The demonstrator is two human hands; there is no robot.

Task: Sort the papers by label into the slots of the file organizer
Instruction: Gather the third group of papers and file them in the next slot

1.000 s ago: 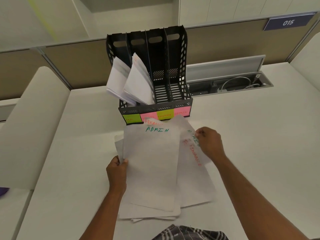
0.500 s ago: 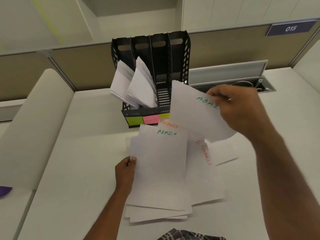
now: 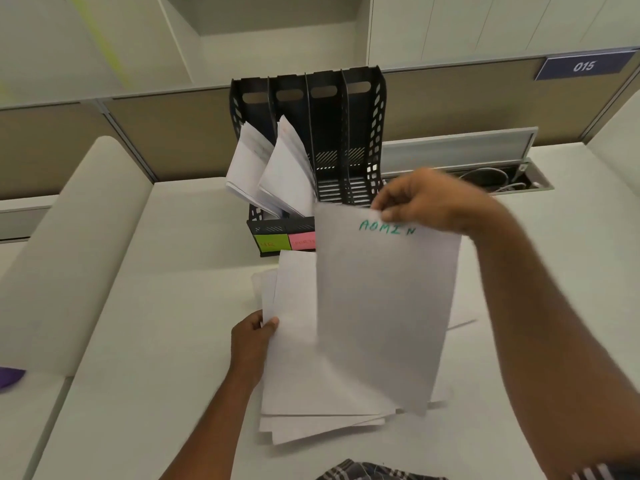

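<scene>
Right hand point(image 3: 420, 202), right of centre in the frame: pinched on the top edge of a white paper sheet marked "ADMIN" in green point(image 3: 381, 299), held hanging, lifted in front of the right half of the organizer and over the stack. Left hand point(image 3: 252, 344), lower centre: closed on the left edge of a loose stack of white paper sheets point(image 3: 301, 375), thumb on top, the stack resting fanned on the white counter point(image 3: 156, 323). Black plastic four-slot file organizer point(image 3: 308, 133), upper centre, upright at the back of the counter: two left slots filled with white papers point(image 3: 273, 174) leaning out to the left, two right slots bare. On its front lip, a green sticky label point(image 3: 272, 242) and a pink sticky label point(image 3: 302, 241) side by side; lettering too blurred to read, further labels hidden behind the held sheet. Blue sign reading "015" point(image 3: 585, 66) on the partition, upper right of the frame.
</scene>
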